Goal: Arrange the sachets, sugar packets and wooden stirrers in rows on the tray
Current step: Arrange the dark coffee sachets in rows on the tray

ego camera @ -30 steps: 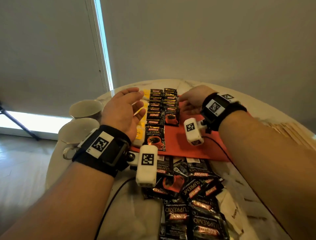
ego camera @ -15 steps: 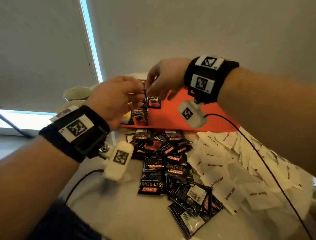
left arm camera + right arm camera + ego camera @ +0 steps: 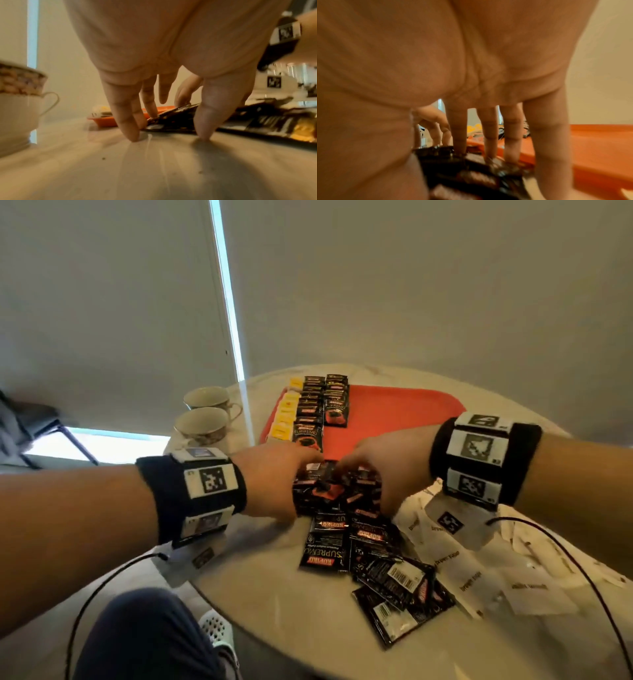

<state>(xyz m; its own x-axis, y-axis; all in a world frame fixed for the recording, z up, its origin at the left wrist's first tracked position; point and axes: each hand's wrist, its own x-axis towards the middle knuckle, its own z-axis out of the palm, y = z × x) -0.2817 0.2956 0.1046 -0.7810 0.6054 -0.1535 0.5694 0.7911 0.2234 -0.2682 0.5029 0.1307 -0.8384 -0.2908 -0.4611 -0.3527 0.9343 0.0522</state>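
Note:
An orange tray (image 3: 394,412) at the back of the table carries a row of yellow sachets (image 3: 286,419) and two rows of black coffee sachets (image 3: 310,412). In front of it lies a loose pile of black sachets (image 3: 335,494). My left hand (image 3: 294,474) stands at the pile's left side, its straight fingers (image 3: 130,128) and thumb tip down on the table and one sachet (image 3: 171,117) tilted up against them. My right hand (image 3: 363,474) reaches in from the right, its straight fingertips (image 3: 489,155) on the pile. White sugar packets (image 3: 479,580) are scattered to the right. No stirrers are in view.
Two patterned teacups (image 3: 202,422) stand left of the tray near the table's edge. More black sachets (image 3: 400,594) spread toward the near edge. Cables trail from both wristbands. The right half of the tray is bare orange surface.
Both hands have come off the tray, where they met above the sachet rows, and dropped to the loose black pile in front of it. My head view has shifted.

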